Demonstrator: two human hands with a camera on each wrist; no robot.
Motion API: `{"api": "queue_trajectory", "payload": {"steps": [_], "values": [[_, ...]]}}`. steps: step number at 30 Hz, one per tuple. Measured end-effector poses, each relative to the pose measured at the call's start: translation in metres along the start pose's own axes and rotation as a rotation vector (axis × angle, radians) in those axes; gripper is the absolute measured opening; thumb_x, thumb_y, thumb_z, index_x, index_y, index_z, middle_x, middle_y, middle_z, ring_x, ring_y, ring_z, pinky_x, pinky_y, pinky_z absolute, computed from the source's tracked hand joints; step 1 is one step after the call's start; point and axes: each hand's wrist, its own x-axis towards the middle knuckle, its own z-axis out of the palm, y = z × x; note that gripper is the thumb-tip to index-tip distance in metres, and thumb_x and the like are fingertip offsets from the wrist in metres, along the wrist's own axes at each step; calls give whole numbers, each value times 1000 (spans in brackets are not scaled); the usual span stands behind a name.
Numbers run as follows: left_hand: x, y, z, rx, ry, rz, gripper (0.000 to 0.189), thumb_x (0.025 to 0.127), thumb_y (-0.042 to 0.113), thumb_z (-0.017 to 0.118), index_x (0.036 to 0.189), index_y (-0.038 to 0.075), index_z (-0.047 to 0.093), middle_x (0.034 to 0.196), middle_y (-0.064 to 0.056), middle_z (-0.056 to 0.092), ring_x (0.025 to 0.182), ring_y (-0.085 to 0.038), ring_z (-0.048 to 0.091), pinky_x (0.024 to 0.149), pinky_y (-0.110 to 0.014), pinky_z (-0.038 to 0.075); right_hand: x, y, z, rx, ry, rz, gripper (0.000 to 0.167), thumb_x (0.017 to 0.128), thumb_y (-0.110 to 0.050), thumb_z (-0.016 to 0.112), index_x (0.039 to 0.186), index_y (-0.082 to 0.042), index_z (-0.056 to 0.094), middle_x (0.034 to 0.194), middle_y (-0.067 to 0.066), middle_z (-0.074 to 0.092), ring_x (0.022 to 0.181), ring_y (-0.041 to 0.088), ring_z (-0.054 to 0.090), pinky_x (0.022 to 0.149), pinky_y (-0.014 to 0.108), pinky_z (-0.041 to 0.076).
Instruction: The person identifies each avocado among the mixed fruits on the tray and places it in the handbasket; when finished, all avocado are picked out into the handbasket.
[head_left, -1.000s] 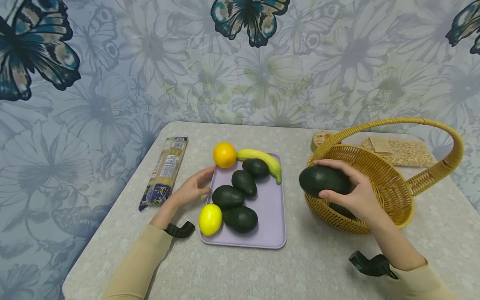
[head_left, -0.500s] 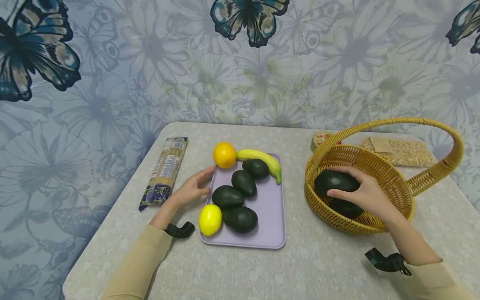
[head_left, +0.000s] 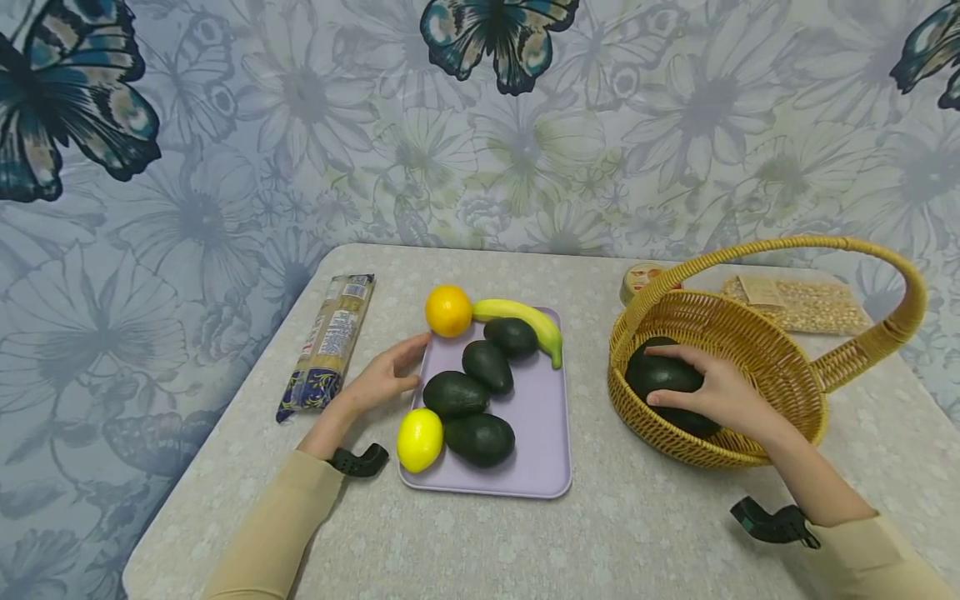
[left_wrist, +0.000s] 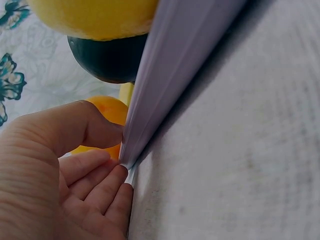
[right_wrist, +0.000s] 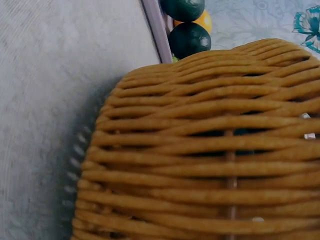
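My right hand (head_left: 716, 392) is inside the yellow wicker basket (head_left: 780, 375), fingers curled over a dark avocado (head_left: 660, 372) that lies on another avocado (head_left: 686, 421). My left hand (head_left: 382, 375) holds the left edge of the lilac tray (head_left: 543, 442), thumb on top and fingers under the rim (left_wrist: 145, 120). On the tray lie several avocados (head_left: 480, 437), a lemon (head_left: 420, 439), an orange (head_left: 448, 310) and a banana (head_left: 525, 318). The right wrist view shows only the basket's woven wall (right_wrist: 200, 150) close up.
A long packet of pasta (head_left: 330, 342) lies left of the tray. Behind the basket sit a small round tin (head_left: 639, 279) and a bag of grains (head_left: 795, 302). The table (head_left: 600, 542) ends near the wallpapered wall at the back.
My right hand has carried the avocado from outside the basket's left rim over it and down into the basket, onto another avocado. The left hand has stayed on the tray's edge.
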Motion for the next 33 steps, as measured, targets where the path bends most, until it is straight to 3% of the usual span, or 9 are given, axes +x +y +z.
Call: {"api": "queue_trajectory", "payload": {"steps": [7, 14, 20, 28, 30, 33], "values": [[0, 1, 0, -4, -4, 0, 68, 85, -6, 59, 146, -2, 28, 151, -16, 27, 138, -31, 25, 113, -45, 19, -2, 4, -2, -43, -63, -110, 59, 84, -18, 72, 136, -7, 47, 132, 17, 50, 105, 29, 56, 75, 33, 52], [-1, 4, 0, -24, -5, -29, 68, 87, -7, 58, 147, -2, 26, 152, -17, 25, 139, -31, 22, 114, -45, 17, -1, 6, -4, -118, -97, -94, 60, 83, -27, 73, 134, -6, 50, 130, 18, 51, 108, 32, 55, 77, 40, 51], [-5, 27, 0, -26, -24, -42, 66, 86, -11, 55, 144, -10, 25, 150, -25, 23, 138, -37, 21, 113, -48, 17, 1, 5, -2, -188, -121, -143, 59, 82, -24, 74, 130, 0, 52, 126, 21, 55, 107, 36, 56, 76, 42, 52], [-2, -1, 0, -22, -8, -22, 68, 87, -4, 58, 147, 1, 28, 152, -13, 27, 139, -28, 24, 113, -44, 19, -4, -10, -9, -138, -104, -109, 62, 84, -29, 72, 135, -5, 49, 133, 18, 50, 115, 39, 51, 88, 52, 48], [-2, -1, -1, -18, -6, -27, 68, 87, -3, 59, 147, 3, 29, 152, -11, 27, 139, -27, 25, 113, -44, 19, -6, -21, -11, -107, -57, -137, 61, 83, -25, 73, 136, -8, 48, 135, 13, 50, 117, 37, 50, 93, 42, 47], [-1, -1, -1, -12, -4, -33, 68, 87, -3, 59, 147, 3, 28, 152, -11, 27, 138, -28, 25, 113, -44, 19, -4, -40, -6, -17, 35, -256, 60, 81, -11, 74, 136, -9, 50, 133, 8, 51, 119, 26, 51, 96, 24, 44]]}}
